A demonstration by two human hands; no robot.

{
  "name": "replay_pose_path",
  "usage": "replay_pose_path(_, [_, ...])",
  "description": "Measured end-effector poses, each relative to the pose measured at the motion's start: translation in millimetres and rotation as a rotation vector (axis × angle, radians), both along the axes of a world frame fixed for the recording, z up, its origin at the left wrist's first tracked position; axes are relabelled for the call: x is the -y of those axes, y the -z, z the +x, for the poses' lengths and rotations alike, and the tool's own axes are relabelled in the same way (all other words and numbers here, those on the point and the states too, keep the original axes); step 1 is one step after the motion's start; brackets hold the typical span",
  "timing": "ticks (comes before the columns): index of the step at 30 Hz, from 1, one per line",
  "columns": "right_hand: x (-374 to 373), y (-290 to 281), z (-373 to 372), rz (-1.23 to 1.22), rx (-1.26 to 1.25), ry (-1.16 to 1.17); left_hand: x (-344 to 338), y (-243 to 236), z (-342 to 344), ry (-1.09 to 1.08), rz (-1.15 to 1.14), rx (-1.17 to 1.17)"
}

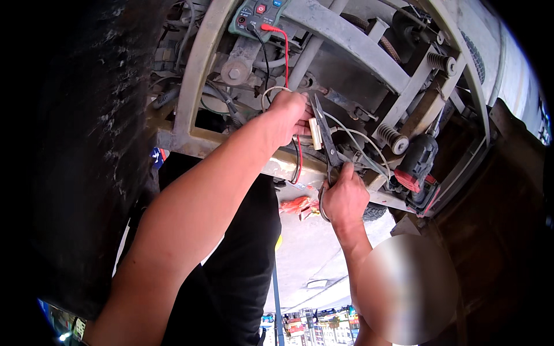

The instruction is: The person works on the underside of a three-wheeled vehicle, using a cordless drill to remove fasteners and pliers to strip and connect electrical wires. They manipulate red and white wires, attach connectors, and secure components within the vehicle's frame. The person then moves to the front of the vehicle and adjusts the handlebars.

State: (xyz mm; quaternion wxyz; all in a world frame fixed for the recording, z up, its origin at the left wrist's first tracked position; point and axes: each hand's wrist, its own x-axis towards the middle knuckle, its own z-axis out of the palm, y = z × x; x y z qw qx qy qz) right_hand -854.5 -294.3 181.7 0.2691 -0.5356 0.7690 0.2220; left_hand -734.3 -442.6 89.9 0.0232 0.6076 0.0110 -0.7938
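Observation:
My right hand (346, 199) is closed round the handles of a pair of scissors (329, 141), whose blades point up and away, slightly apart at the tips. Just left of the blades, my left hand (288, 115) has its fingers curled round a thin pale wire (274, 89); its fingertips are partly hidden. A small cream block (315, 134) sits between the left fingers and the scissors. Red test lead (287, 57) and black test lead (267, 55) run down from a green-grey multimeter (254, 20) to behind the left hand, and reappear below it.
A metal frame (193, 75) with crossbars surrounds the work. At the right, a black and red cordless power tool (418, 164) rests against it near two coil springs (393, 138). A pale cable (369, 141) loops right of the scissors. An orange-red bag (296, 204) lies on the ground below.

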Motion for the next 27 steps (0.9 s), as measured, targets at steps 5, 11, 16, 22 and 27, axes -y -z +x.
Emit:
replay_pose_path(5, [-4.1,5.0,-8.1,-0.003,0.069,0.028,-0.4,0.2,1.8,0.005,-0.028,-0.009])
replay_pose_path(11, [-2.5,-0.8,-8.0,-0.018,0.092,0.025,-0.4,-4.9,2.2,0.053,-0.080,0.030])
replay_pose_path(16, [8.0,-9.4,-2.4,0.002,0.073,0.060,-3.1,-6.8,-0.2,0.034,-0.095,0.042])
replay_pose_path(22, [19.0,-12.7,1.1,0.040,0.120,0.119,-3.3,-8.0,0.3,-0.003,-0.069,0.037])
replay_pose_path(27, [17.0,-9.4,1.9,0.013,0.067,0.068,-1.8,-8.0,0.9,-0.021,-0.051,0.018])
